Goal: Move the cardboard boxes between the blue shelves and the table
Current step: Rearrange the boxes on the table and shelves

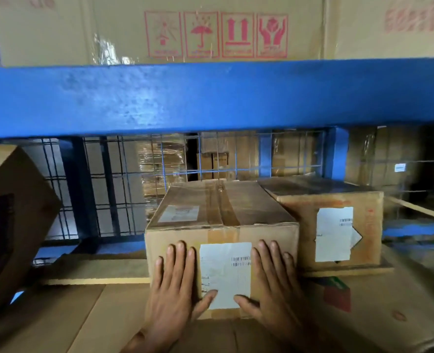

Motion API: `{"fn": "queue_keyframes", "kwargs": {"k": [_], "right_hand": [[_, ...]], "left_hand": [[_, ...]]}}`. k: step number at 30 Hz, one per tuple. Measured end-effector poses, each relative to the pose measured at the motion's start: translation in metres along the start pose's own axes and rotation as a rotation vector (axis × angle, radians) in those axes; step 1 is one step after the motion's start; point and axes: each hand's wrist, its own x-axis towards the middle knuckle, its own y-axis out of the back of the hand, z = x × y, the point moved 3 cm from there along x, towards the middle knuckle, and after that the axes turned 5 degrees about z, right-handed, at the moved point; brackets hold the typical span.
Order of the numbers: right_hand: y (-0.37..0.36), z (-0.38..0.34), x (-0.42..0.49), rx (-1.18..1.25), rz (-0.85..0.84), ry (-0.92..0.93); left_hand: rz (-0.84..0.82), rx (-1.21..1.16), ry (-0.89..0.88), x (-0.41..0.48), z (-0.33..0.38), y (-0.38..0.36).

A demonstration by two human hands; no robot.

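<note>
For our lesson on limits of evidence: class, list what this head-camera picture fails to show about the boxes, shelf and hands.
Head view: print on the white paper label of the taped brown cardboard box, too small and blurred.
Head view: that box's lower front, partly covered by the left hand and right hand.
Head view: tilted brown cardboard box at left, cut off by the frame edge.

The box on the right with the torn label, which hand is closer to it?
Right. The right hand lies flat on the front of the middle box, on the side beside the right box; the left hand presses the same face across its white label, farther off.
</note>
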Motion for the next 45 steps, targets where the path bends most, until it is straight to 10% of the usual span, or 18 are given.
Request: {"fn": "queue_keyframes", "kwargs": {"k": [8,24,35,45], "right_hand": [[-0.086,0.023,0.038,0.018,-0.340,-0.119],[-0.055,-0.015,0.049,0.211,-0.330,-0.147],[0.059,-0.328,0.062,1.111,-0.602,0.364],[0.354,-0.533,0.005,1.552,-0.642,0.918]], "left_hand": [[-0.429,0.126,0.118,0.024,-0.031,-0.090],[-0.642,0.206,0.403,-0.007,-0.027,-0.018],[-0.614,0.818,1.141,-0.201,-0.082,0.351],[-0.396,1.396,1.565,-0.284,0.102,0.693]]}}
